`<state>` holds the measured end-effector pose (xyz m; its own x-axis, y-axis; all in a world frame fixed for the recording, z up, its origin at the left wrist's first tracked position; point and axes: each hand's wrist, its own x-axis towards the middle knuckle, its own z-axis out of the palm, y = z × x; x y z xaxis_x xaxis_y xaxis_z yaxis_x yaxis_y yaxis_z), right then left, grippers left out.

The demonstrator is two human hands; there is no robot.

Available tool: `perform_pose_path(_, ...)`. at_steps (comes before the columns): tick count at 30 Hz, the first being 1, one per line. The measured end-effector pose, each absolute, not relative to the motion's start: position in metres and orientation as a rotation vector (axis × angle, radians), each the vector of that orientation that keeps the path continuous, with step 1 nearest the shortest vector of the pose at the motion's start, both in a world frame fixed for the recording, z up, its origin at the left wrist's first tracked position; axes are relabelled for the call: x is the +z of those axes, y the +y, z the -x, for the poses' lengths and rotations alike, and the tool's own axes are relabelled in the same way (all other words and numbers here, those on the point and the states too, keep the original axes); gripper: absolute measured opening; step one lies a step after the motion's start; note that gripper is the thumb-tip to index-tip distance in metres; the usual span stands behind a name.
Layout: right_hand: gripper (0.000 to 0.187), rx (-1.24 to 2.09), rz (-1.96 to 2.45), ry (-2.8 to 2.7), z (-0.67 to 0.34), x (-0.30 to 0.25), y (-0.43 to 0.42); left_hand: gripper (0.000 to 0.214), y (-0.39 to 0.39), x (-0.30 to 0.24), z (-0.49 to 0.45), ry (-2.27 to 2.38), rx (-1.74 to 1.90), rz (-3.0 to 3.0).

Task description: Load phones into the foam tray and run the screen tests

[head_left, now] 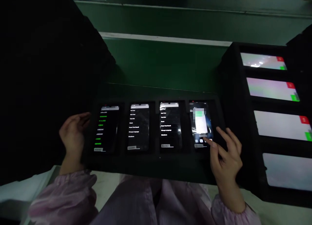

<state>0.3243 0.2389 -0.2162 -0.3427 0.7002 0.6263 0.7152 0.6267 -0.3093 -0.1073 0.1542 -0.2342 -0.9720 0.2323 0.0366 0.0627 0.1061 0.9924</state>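
A black foam tray [156,160] in front of me holds a row of smartphones with lit screens. My right hand [225,156] hovers over the rightmost phone [201,125], fingers spread, the index fingertip at the bottom of its screen. My left hand [73,134] rests at the tray's left edge beside the leftmost phone [107,129], fingers loosely curled and apart, holding nothing. Two middle phones [138,127] [170,125] show white menu text. The leftmost screen shows green lines of text.
A second black tray [234,98] on the right holds several phones with bright pale screens [271,88] marked red and green at one end. Behind lies a green conveyor surface [165,62]. A dark mass fills the left. My pink sleeves [68,199] show below.
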Motion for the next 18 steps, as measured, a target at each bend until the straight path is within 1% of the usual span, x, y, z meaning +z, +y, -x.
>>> perform_pose_path(8,0.029,-0.023,1.208,-2.101,-0.321,-0.218,0.248,0.018,0.156,-0.229,0.103,2.24,1.988,-0.278)
perform_pose_path(18,0.031,-0.033,1.219,-2.197,-0.317,-0.22,0.249,0.019,0.16,-0.223,0.097,2.283,1.971,-0.27)
